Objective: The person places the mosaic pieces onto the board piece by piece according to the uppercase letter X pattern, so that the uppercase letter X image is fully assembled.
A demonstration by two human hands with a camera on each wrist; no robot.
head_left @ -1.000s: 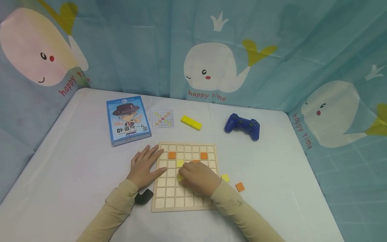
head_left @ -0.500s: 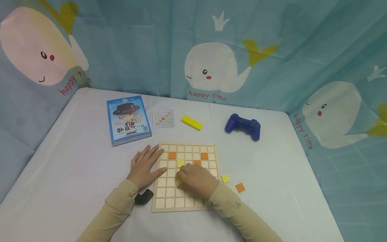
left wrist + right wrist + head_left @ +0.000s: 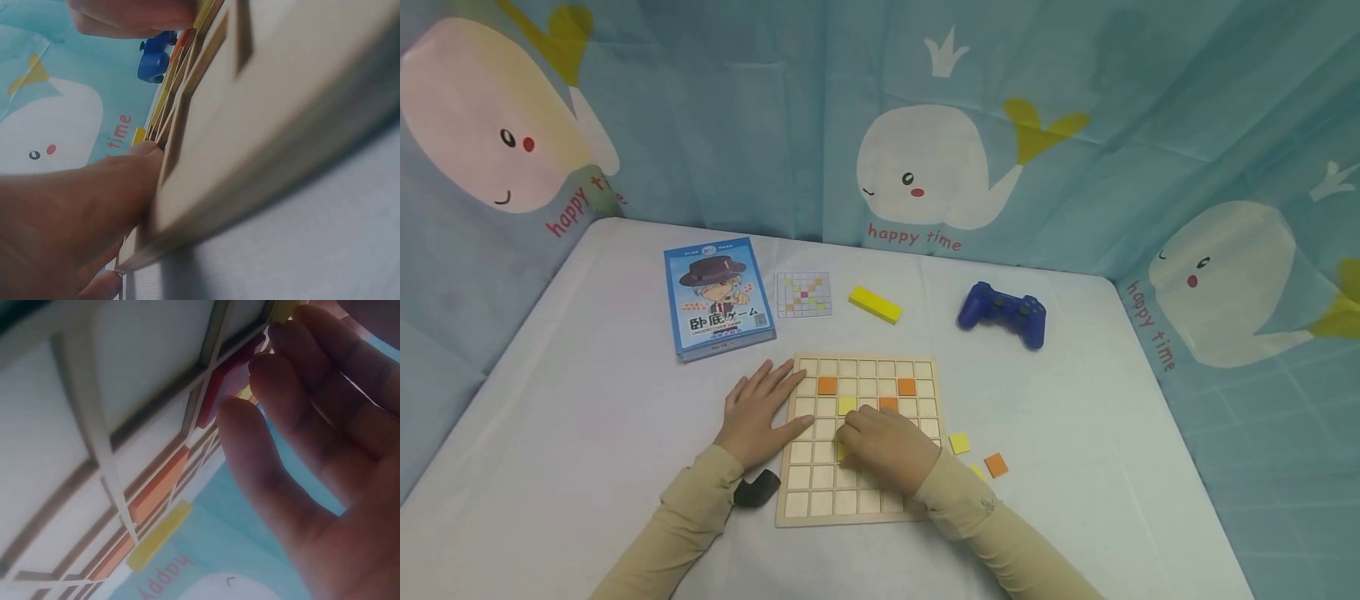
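A wooden grid board (image 3: 857, 519) lies on the white table. My left hand (image 3: 763, 417) rests on its left edge with fingers spread; in the left wrist view the thumb (image 3: 119, 181) lies along the frame. My right hand (image 3: 883, 446) bends over the middle of the board and pinches a yellow square tile (image 3: 842, 451) low over a cell. Above it, another yellow tile (image 3: 847, 406) sits in the grid. Three orange tiles show there too, one (image 3: 827, 386) at upper left, one (image 3: 907, 387) at upper right. A red tile (image 3: 219, 387) in the right wrist view is hidden from above.
Loose on the table right of the board lie a yellow tile (image 3: 959, 443), an orange tile (image 3: 996, 465) and a partly covered yellow one. Behind stand a blue game box (image 3: 722, 300), a pattern card (image 3: 804, 295), a yellow block (image 3: 876, 305) and a blue game controller (image 3: 1002, 315). A black pipe-shaped object (image 3: 757, 489) lies by my left sleeve.
My right hand has shifted slightly left and toward me with the yellow tile. A loose yellow tile now peeks out beside my right sleeve. The left hand has stayed put.
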